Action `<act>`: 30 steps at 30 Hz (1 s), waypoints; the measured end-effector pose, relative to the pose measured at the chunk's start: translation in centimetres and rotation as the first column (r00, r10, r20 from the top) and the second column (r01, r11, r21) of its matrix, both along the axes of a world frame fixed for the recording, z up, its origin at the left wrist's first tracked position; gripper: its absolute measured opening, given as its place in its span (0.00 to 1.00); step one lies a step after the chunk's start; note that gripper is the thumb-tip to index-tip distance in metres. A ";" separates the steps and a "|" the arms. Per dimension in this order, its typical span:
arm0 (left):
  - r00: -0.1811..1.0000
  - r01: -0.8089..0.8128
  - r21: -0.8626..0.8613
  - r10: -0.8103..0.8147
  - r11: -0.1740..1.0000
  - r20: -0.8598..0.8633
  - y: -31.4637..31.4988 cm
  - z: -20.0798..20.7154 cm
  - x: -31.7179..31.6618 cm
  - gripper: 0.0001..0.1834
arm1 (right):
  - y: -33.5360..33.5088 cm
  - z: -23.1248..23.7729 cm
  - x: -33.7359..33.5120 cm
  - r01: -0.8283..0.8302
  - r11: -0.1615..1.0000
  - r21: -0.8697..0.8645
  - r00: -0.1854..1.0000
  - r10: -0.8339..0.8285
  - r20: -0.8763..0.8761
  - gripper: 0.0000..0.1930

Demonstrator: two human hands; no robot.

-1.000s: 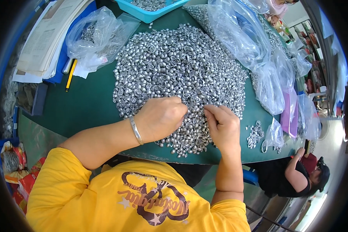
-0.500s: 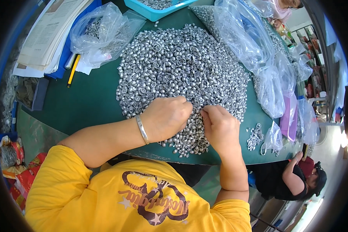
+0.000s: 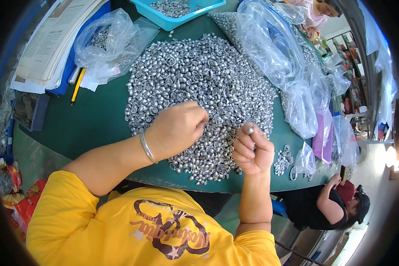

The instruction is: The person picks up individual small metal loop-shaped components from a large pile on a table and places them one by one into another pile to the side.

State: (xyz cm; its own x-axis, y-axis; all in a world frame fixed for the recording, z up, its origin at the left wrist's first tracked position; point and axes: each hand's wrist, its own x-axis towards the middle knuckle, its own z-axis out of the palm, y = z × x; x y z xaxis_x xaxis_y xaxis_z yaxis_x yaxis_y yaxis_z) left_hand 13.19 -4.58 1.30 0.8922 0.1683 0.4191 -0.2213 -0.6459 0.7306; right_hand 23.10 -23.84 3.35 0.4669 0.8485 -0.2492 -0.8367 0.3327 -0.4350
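A broad pile of small silver metal pieces [image 3: 199,75] lies in front of me, rounded on one side and hollow on the other. Above its near part, my right hand [image 3: 255,153] is turned palm up, pinching one rounded silver piece [image 3: 250,131] at its fingertips. The other fingers of that hand are curled in. Over the pile's left near side, my left hand [image 3: 178,127] has its back turned up and its fingers curled together. Whatever may be in those fingers is hidden. A silver bangle is on the left wrist.
The green table [image 3: 93,119] also bears a blue tray [image 3: 177,20] of metal pieces, clear plastic bags [image 3: 275,48] and a yellow pen [image 3: 78,86]. Papers [image 3: 53,40] stand at far left. Loose rings [image 3: 283,160] lie at right. Two other people sit beyond the table's right side.
My hands have moved apart. The right hand has turned palm up, showing a silver piece at its fingertips; the left has drawn back leftward. The whole view has shifted slightly.
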 end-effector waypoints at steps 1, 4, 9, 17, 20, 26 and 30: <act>0.999 -0.036 -0.033 0.038 0.999 0.033 0.3 0.2 0.2 0.04 | 0.0 -0.1 0.1 0.006 0.996 0.089 1.000 -0.006 -0.008 0.06; 0.997 -0.060 -0.044 0.062 0.997 0.047 0.9 0.5 0.4 0.05 | 0.0 0.9 -0.5 0.139 0.990 -0.018 0.983 -0.136 0.120 0.07; 0.998 0.006 0.105 -0.012 0.994 0.064 0.7 -0.2 0.2 0.04 | 1.5 0.3 -2.2 0.627 0.685 -0.371 -0.007 0.481 0.877 0.02; 0.998 0.015 0.236 0.001 0.972 -0.066 -0.3 -1.0 0.1 0.05 | 2.8 -0.2 -3.1 0.766 0.599 -0.234 -0.348 0.692 0.633 0.05; 0.999 0.008 0.214 0.001 0.977 -0.042 -0.3 -0.9 0.1 0.04 | 2.9 -0.2 -3.3 0.775 0.586 -0.236 -0.321 0.688 0.651 0.04; 1.000 0.006 0.235 0.000 0.972 -0.026 -0.3 -0.9 0.1 0.04 | 2.0 -0.1 -2.3 0.652 0.709 -0.267 -0.170 0.481 0.860 0.05; 0.999 0.038 0.223 -0.033 0.974 -0.026 0.0 -0.9 0.1 0.03 | 0.7 0.3 -1.5 0.391 0.877 -0.279 0.096 0.262 0.960 0.04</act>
State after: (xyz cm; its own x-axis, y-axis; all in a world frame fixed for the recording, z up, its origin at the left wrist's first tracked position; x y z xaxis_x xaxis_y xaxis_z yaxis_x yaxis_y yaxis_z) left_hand 13.31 -4.59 0.45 0.9051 0.0409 0.4232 -0.2325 -0.7857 0.5733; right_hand 21.55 -23.14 3.63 0.6050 0.7662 0.2166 0.4481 -0.1028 -0.8881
